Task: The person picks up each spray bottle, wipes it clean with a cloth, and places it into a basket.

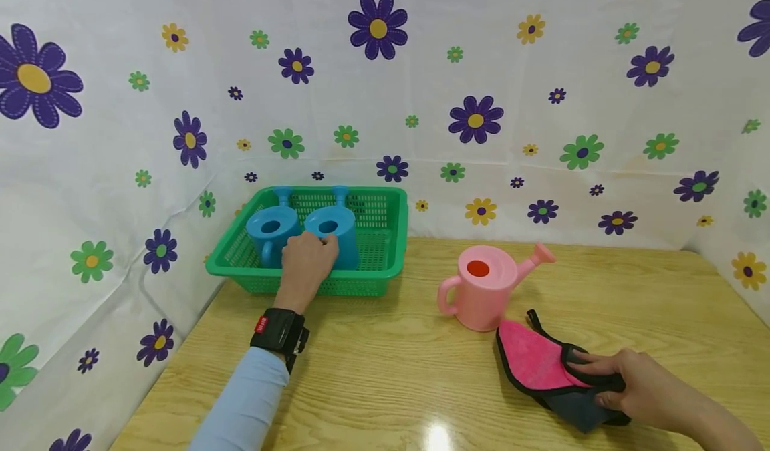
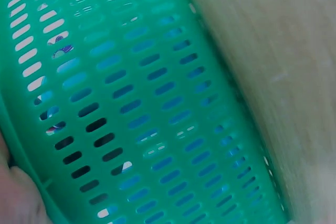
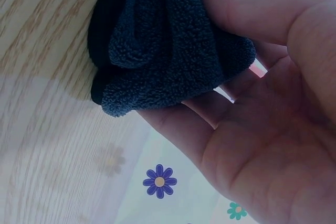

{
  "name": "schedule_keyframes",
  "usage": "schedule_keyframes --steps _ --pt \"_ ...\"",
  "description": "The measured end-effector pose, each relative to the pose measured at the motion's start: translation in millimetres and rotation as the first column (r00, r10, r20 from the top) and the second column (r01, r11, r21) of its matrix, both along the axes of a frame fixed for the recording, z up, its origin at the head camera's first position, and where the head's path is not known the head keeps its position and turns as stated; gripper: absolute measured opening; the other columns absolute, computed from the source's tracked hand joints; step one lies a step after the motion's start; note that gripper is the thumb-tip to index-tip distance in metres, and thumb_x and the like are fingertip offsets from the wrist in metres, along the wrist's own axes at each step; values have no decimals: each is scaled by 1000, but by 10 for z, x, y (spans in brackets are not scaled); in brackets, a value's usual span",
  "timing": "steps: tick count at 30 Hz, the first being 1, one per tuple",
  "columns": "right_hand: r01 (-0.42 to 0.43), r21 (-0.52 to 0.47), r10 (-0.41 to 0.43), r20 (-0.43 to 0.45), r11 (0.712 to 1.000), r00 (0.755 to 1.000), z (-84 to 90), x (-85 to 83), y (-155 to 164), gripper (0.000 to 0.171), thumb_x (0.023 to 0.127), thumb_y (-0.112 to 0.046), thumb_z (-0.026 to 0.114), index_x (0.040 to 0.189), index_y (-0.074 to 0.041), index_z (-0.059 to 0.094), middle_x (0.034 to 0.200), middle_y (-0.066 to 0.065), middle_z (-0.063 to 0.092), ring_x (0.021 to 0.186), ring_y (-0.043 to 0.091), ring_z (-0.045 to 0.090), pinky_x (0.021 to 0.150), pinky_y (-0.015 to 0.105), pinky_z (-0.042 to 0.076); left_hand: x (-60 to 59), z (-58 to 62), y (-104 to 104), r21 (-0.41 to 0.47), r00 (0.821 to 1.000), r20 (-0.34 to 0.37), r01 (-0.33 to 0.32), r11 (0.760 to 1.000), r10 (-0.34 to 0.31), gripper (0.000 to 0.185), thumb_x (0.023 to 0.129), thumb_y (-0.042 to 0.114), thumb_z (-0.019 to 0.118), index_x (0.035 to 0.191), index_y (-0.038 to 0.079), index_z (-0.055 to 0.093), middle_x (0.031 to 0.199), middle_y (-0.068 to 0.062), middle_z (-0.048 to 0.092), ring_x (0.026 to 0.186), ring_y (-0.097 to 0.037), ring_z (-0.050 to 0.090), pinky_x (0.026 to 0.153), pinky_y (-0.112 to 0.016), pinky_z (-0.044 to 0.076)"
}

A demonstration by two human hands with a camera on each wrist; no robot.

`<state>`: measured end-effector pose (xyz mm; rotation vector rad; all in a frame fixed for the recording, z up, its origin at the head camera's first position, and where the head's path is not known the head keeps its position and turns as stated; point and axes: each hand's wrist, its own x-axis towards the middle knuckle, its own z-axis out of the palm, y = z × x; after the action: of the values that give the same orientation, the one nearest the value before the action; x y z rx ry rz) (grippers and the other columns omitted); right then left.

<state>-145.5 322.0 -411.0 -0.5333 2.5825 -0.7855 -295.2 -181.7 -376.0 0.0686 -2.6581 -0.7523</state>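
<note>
The left hand (image 1: 308, 260) is reaching forward over the near rim of the green slotted plastic basket (image 1: 367, 280), and its curled fingers are closing on the rim of the right-hand blue plastic watering can (image 1: 334, 234), which is standing upright inside the basket directly ahead of the knuckles. A second blue plastic watering can (image 1: 271, 230) is standing just to the left of that hand, touching or nearly touching the first; both cans are pointing their spouts away from the person, toward the flowered backdrop, so their long axes are running straight out along the line of the left forearm. The forearm is lying low over the wooden table (image 1: 385, 384), wrist slightly raised, palm down. The left wrist view is showing only the basket's slotted wall (image 2: 147, 108) close up, with blue behind the slots.

The right hand (image 1: 637, 391) is resting near the person's own edge of the table, thumb and fingers pinching a folded pink-and-dark-grey fleece cloth (image 1: 541, 364), which is lying flat and stretching out to the left of that hand. In the right wrist view the fingers (image 3: 247, 9) are wrapping the bunched grey fleece (image 3: 168, 45). The pink plastic watering can (image 1: 484, 290) is standing upright just beyond the cloth's far end, ahead and to the left of the right hand, spout angling up to the right, handle to the left. The right hand is clearly the nearer one to it; the left is well apart.
</note>
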Motion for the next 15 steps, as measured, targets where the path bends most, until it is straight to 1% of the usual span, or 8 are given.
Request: schedule_keyframes --steps 3,6,8,9,11,12,14,15 --pt "-5 -17 5 -7 1000 1000 7 22 9 51 84 -2 76 135 0 65 142 33 55 56 4 19 48 22 28 1 -20 38 -14 998 -64 -16 1000 15 44 95 20 43 53 16 28 54 3 19 47 -16 21 46 -30 17" --pt "-4 -8 4 -19 1000 1000 20 37 11 51 84 -2 76 134 0 65 141 34 55 56 4 17 48 21 28 7 -37 59 -15 998 -58 -23 1000 22 46 96 23 44 52 15 30 53 3 21 46 -17 25 45 -30 19" --pt "3 0 -3 -17 1000 1000 25 44 11 51 84 -1 76 134 0 65 141 33 55 56 4 19 49 21 28 17 -42 66 -10 999 -40 -21 1000 21 46 96 24 43 52 15 32 53 2 22 45 -18 26 44 -30 20" --pt "8 7 -8 -16 1000 1000 26 46 11 51 84 -2 76 134 -1 65 141 33 56 56 3 22 49 22 28 25 -43 68 -11 999 -28 -22 1000 22 47 96 25 43 52 15 33 52 2 24 44 -18 28 44 -30 21" --pt "6 27 -5 -32 1000 999 21 48 13 51 84 -2 77 134 -2 66 141 32 56 61 1 33 50 23 29 39 -40 69 -24 1000 -11 -28 999 27 47 96 27 43 52 14 34 51 2 25 43 -19 31 43 -30 22" --pt "2 36 0 -47 999 999 13 49 11 51 84 -3 77 134 -2 66 140 32 57 62 1 36 51 23 29 46 -34 66 -42 999 -7 -36 998 36 46 96 27 43 52 14 35 50 2 26 43 -19 32 42 -30 23" --pt "-16 68 23 -109 998 994 -13 57 2 50 84 -4 78 133 -4 67 138 30 60 75 3 53 55 22 32 57 -14 59 -95 998 -10 -66 993 66 47 95 28 45 52 14 36 51 2 26 43 -20 34 42 -31 23" --pt "-23 95 38 -157 995 987 -30 68 -8 50 83 -5 79 132 -6 68 136 28 63 85 7 61 57 21 36 64 -3 56 -130 996 -20 -86 988 84 46 95 28 45 51 14 36 51 1 26 43 -21 35 42 -32 23"
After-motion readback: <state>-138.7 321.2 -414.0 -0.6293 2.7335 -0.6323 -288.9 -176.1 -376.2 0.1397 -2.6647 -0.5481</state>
